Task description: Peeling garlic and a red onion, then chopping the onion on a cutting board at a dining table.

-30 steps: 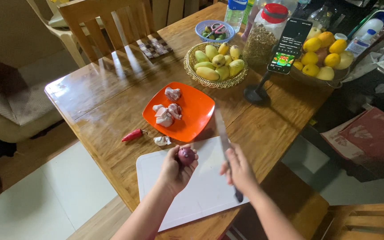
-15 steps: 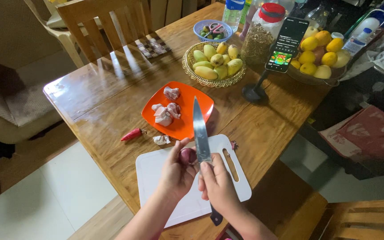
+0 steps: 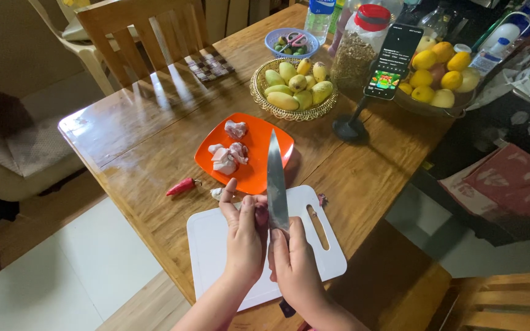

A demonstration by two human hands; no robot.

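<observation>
Seemingly mid-peel in the head view, the left hand (image 3: 245, 236) cups a small red onion (image 3: 261, 216), mostly hidden behind its fingers, above the white cutting board (image 3: 314, 245). The right hand (image 3: 294, 262) is clamped round a kitchen knife (image 3: 275, 181), blade pointing to twelve o'clock and resting against the onion. An orange plate (image 3: 271, 144) of raw meat pieces lies at twelve o'clock, a red chili (image 3: 182, 186) at ten. Keeping the edge shallow and turned away from the thumb would be wise.
</observation>
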